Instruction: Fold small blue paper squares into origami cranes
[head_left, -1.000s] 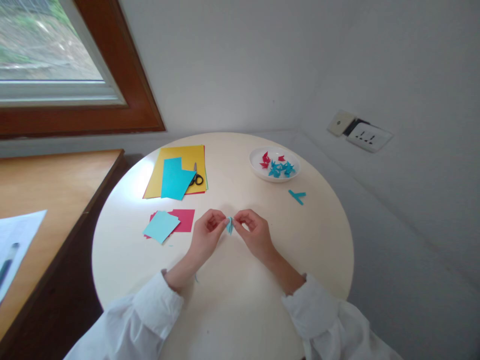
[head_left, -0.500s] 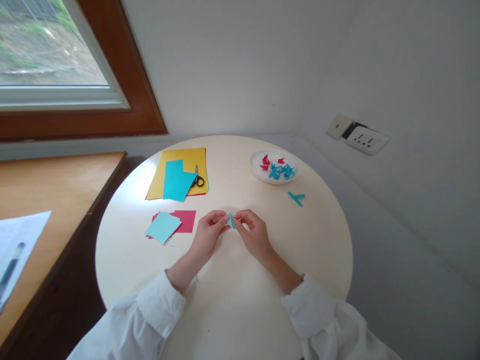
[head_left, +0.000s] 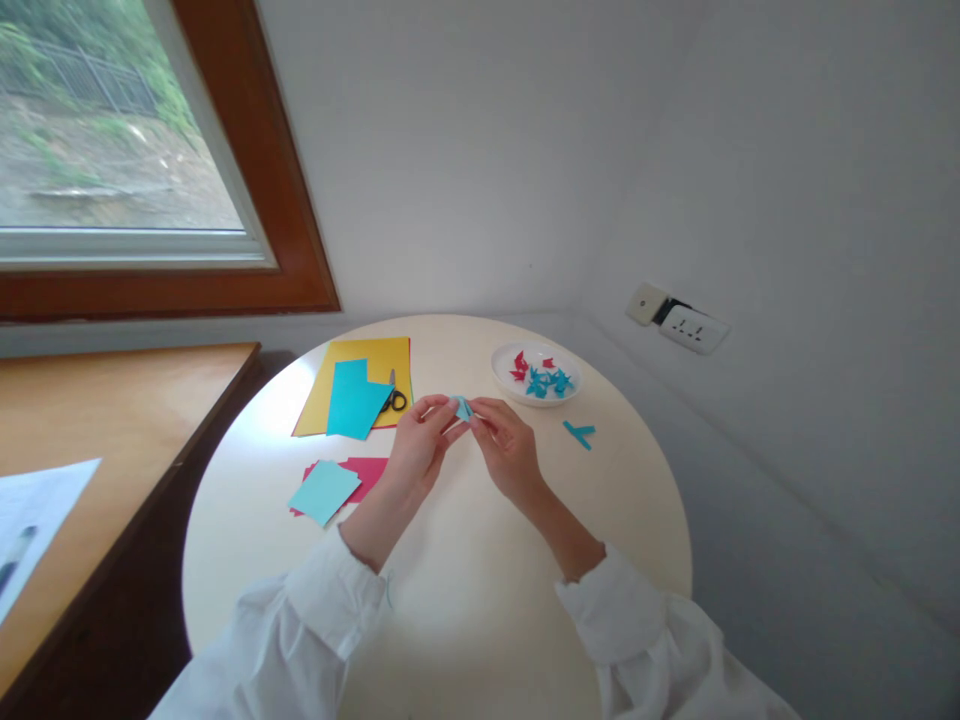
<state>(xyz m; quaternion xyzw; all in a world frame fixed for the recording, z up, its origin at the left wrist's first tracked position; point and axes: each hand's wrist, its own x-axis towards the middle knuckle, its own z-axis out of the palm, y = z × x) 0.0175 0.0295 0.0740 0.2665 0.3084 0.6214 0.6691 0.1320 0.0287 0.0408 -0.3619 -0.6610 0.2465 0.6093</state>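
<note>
A small piece of folded light-blue paper point(head_left: 463, 408) is pinched between my two hands above the middle of the round table. My left hand point(head_left: 422, 440) grips its left side with thumb and fingers. On the other side my right hand point(head_left: 506, 447) holds it by the fingertips, which partly hide the folds. To the left of my hands lie pale blue paper squares point(head_left: 324, 492) on top of pink-red paper point(head_left: 367, 477). Red and blue folded paper figures point(head_left: 550, 382) rest in a white dish point(head_left: 502, 385) at the back right.
At the back left, yellow sheets point(head_left: 315, 405) carry cut blue paper point(head_left: 349, 400) and black-handled scissors point(head_left: 395, 400). Blue paper strips point(head_left: 580, 434) lie on the round table point(head_left: 480, 620) at right. A wooden desk point(head_left: 150, 420) with a printed sheet point(head_left: 37, 520) stands left, below the window.
Both hands have risen a little with the folded paper, which has turned slightly. My view has tilted up, so the table and its objects sit lower in the picture.
</note>
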